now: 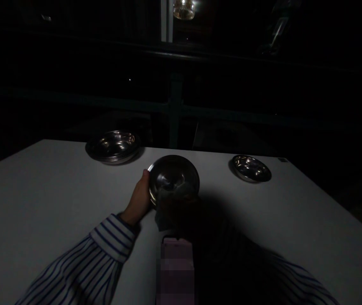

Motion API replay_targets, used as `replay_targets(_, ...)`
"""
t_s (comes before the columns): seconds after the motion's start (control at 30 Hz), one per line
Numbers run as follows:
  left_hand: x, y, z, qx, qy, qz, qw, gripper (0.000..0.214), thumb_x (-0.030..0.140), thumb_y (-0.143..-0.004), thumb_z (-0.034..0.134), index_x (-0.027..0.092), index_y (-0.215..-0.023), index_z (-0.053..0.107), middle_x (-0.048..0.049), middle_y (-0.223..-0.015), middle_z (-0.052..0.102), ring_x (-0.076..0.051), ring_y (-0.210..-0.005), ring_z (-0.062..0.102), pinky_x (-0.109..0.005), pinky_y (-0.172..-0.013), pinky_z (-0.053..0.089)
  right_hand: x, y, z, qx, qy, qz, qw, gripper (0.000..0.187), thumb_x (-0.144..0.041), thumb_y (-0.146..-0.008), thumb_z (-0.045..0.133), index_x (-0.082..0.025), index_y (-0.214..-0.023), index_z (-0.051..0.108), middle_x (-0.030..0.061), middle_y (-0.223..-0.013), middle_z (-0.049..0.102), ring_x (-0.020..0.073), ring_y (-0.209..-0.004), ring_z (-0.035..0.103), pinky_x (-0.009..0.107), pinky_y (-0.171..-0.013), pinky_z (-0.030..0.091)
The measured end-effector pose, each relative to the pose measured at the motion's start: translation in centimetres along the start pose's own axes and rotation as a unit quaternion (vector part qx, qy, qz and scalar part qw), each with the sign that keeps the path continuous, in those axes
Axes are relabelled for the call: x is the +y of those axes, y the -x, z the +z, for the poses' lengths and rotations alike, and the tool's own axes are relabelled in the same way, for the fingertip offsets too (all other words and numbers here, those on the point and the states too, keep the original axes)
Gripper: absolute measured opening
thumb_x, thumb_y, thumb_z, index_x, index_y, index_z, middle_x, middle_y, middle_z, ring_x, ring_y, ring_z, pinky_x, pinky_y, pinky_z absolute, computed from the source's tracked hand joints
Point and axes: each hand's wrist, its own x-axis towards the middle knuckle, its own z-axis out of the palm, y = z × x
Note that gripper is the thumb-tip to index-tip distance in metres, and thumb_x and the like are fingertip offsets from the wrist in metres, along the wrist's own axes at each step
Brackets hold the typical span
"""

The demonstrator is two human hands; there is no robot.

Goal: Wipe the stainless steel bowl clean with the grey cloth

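A round metal bowl (172, 169) is tilted toward me above the white table. My left hand (139, 197) grips its left rim, thumb on the edge and the other fingers hidden behind it. In deep shadow, my right hand (189, 207) presses a greyish cloth (164, 218) against the lower inside of the bowl. Its fingers are hard to make out in the dark, but the cloth hangs out beneath them.
On the white table (73, 195), a stack of metal bowls (113, 148) stands at the far left. A single metal bowl (251, 168) sits at the far right. A pink flat object (177, 254), partly blurred out, is close in front of me. Beyond the table edge it is very dark.
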Motion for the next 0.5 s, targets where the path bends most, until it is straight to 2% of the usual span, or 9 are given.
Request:
replay_targets(0.13, -0.2, -0.2, -0.1, -0.023, 0.029, -0.009, 0.999, 0.069, 0.070, -0.073, 0.034, 0.012, -0.094, 0.066, -0.0092, -0.082, 0.071, -0.025, -0.084, 0.064, -0.037, -0.081, 0.045, 1.1, 0.4, -0.2, -0.033, -0.011, 0.002, 0.999, 0.031, -0.027, -0.088, 0.042, -0.018, -0.114, 0.056, 0.0080, -0.107, 0.065, 0.0255, -0.099, 0.059, 0.049, -0.083, 0.044)
replay_targets(0.23, -0.2, -0.2, 0.0, -0.029, 0.038, 0.000, 0.999, 0.069, 0.069, -0.073, 0.035, 0.012, -0.095, 0.066, -0.0095, -0.085, 0.071, -0.024, -0.085, 0.064, -0.036, -0.081, 0.045, 1.1, 0.1, -0.2, -0.040, -0.014, -0.008, 0.999, 0.034, -0.027, -0.088, 0.042, -0.015, -0.118, 0.052, 0.0110, -0.115, 0.061, 0.0236, -0.101, 0.058, 0.044, -0.080, 0.046)
replay_targets(0.3, -0.2, -0.2, -0.2, -0.025, 0.034, 0.001, 0.999, 0.069, 0.070, -0.072, 0.036, 0.011, -0.093, 0.066, -0.0090, -0.082, 0.072, -0.023, -0.080, 0.064, -0.035, -0.078, 0.046, 1.3, 0.1, -0.2, -0.043, -0.018, -0.027, 0.999, 0.033, -0.026, -0.087, 0.042, -0.016, -0.117, 0.053, 0.0091, -0.117, 0.060, 0.0217, -0.102, 0.057, 0.041, -0.080, 0.046)
replay_targets(0.4, -0.1, -0.4, -0.5, -0.029, 0.026, -0.008, 0.999, 0.068, 0.070, -0.070, 0.041, 0.010, -0.091, 0.067, -0.0083, -0.075, 0.071, -0.023, -0.072, 0.065, -0.036, -0.072, 0.047, 2.2, 0.7, -0.7, -0.042, -0.022, -0.047, 0.998, 0.032, -0.025, -0.086, 0.044, -0.019, -0.117, 0.054, 0.0044, -0.115, 0.062, 0.0217, -0.105, 0.056, 0.043, -0.087, 0.042)
replay_targets(0.5, 0.2, -0.5, -0.6, -0.047, 0.066, -0.019, 0.997, 0.065, 0.066, -0.071, 0.044, 0.010, -0.094, 0.066, -0.0086, -0.076, 0.071, -0.023, -0.074, 0.065, -0.035, -0.073, 0.047, 2.8, 1.0, -1.5, -0.062, -0.027, -0.036, 0.997, 0.030, -0.026, -0.085, 0.048, -0.019, -0.112, 0.057, 0.0040, -0.113, 0.063, 0.0230, -0.105, 0.055, 0.044, -0.088, 0.040)
